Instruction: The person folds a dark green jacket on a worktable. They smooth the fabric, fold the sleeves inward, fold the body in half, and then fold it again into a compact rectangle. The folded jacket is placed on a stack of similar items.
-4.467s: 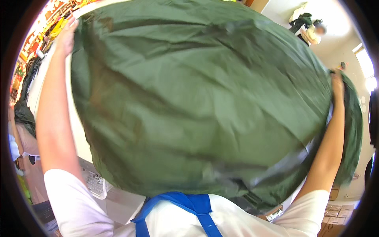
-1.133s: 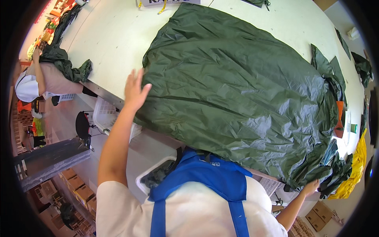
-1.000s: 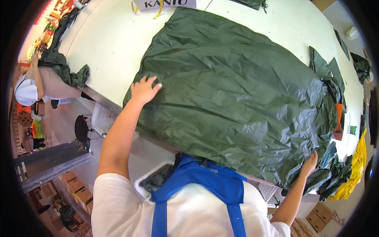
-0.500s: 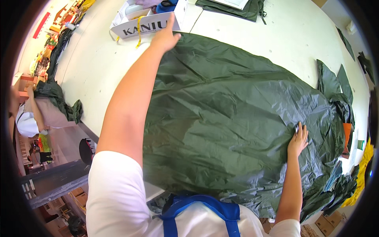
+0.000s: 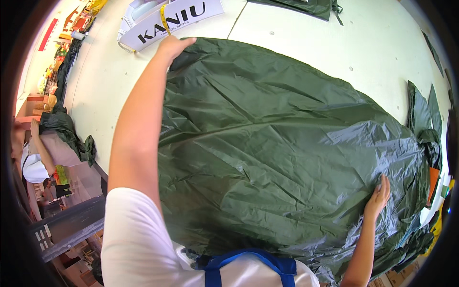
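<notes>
A large sheet of dark green, shiny, wrinkled fabric (image 5: 267, 148) is spread over the white table in front of me. At its far left corner, my left hand (image 5: 171, 49) is closed on the fabric edge with the thumb pointing right; its other fingers are mostly hidden. My right hand (image 5: 377, 201) rests on the fabric's right part, fingers stretched out and close together. A small pale spot shows by its fingertips, too small to make out. The near edge of the sheet reaches my chest and blue apron straps (image 5: 248, 256).
Just beyond my left hand stands a white cardboard box (image 5: 181, 21) with a yellow measuring tape (image 5: 165, 19) over its side. More green fabric (image 5: 306, 6) lies at the far edge, and green pieces (image 5: 420, 107) lie right. Another person (image 5: 36, 160) works at far left.
My left hand has drawn the fabric's far corner leftward, away from under the box's right end. My right hand has moved right and nearer, its fingers now closer together. The view has shifted slightly.
</notes>
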